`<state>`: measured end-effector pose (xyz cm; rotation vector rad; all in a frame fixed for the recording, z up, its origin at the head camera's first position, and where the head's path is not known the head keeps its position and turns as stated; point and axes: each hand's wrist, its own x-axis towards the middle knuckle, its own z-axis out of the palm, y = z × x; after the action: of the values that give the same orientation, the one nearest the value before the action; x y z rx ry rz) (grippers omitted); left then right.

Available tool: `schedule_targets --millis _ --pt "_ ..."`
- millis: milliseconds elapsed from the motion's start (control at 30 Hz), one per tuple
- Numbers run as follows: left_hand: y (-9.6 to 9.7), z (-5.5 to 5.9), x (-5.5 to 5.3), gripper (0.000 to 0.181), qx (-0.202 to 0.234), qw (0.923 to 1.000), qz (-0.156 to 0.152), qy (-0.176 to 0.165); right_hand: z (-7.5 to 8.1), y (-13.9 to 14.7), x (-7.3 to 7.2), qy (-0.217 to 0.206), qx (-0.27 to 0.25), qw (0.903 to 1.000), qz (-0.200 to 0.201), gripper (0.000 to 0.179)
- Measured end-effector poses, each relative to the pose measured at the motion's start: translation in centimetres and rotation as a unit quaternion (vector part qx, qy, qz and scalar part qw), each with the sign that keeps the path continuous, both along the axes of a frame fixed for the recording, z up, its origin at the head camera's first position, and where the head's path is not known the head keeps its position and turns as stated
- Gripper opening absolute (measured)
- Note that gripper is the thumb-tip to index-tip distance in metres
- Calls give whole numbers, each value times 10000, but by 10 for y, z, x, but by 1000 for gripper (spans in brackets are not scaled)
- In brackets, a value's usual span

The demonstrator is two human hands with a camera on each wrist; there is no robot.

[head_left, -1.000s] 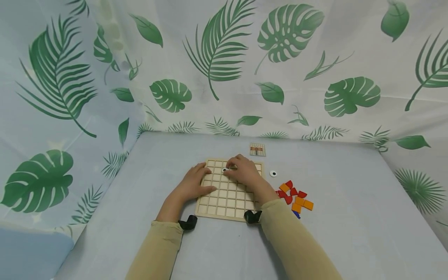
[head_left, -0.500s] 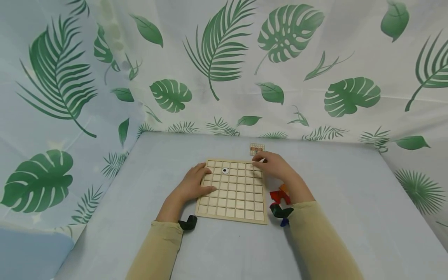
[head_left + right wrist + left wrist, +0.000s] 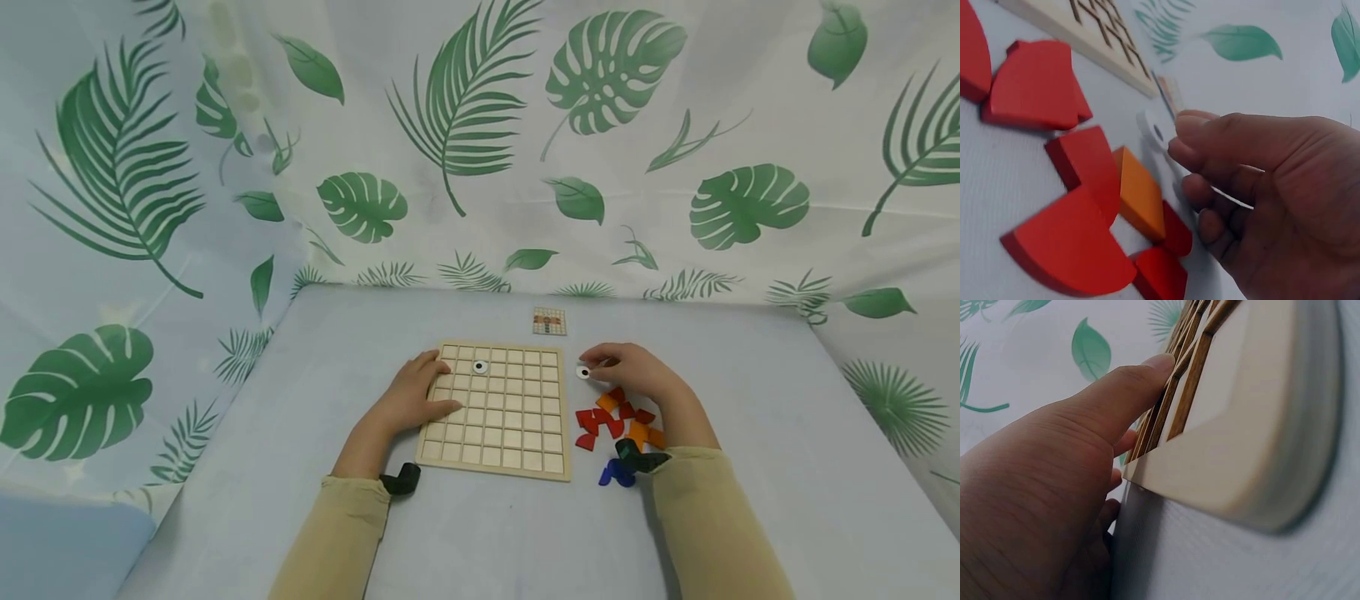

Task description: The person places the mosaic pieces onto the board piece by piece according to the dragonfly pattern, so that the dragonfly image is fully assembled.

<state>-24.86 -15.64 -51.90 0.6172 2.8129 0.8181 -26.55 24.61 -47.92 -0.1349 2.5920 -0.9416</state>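
My left hand rests on the left side of a pale wooden grid board. In the left wrist view its thumb lies over the board's rim and the other fingers show along the edge. A white disc with a black dot, like an eye, sits in a cell near the board's far side. Right of the board, my right hand has its thumb and forefinger at a second white eye disc, pinching at its edge close over the table. The remaining fingers are curled behind, in the right wrist view.
Red pieces, some quarter-round, lie right of the board. Orange squares lie among them, partly under the right wrist. Blue pieces are nearer the front. A small pattern card lies beyond the board. Leaf-printed cloth hangs behind the table.
My right hand has left the first white disc in its cell and moved right, off the board, to the second disc beside it. My left hand stays on the board.
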Motion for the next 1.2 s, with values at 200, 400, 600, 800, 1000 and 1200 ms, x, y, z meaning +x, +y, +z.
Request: schedule_targets --millis 200,400,600,800,1000,1200 --pt "0 0 -1 64 16 10000 -16 49 -7 4 -1 -158 -94 9998 57 35" --pt "1 4 0 64 12 10000 16 77 -9 3 -5 -80 -138 9999 59 25" --pt "0 5 1 65 -4 10000 41 24 -10 0 -9 -105 -86 9999 -50 24" --pt "-1 3 1 66 -21 10000 26 60 -11 1 -8 33 -47 9999 155 29" --pt "-1 3 1 66 30 10000 41 -2 -14 1 -8 74 63 9997 225 26" --pt "0 -1 0 66 -52 10000 20 -13 -13 2 -6 81 99 9999 83 31"
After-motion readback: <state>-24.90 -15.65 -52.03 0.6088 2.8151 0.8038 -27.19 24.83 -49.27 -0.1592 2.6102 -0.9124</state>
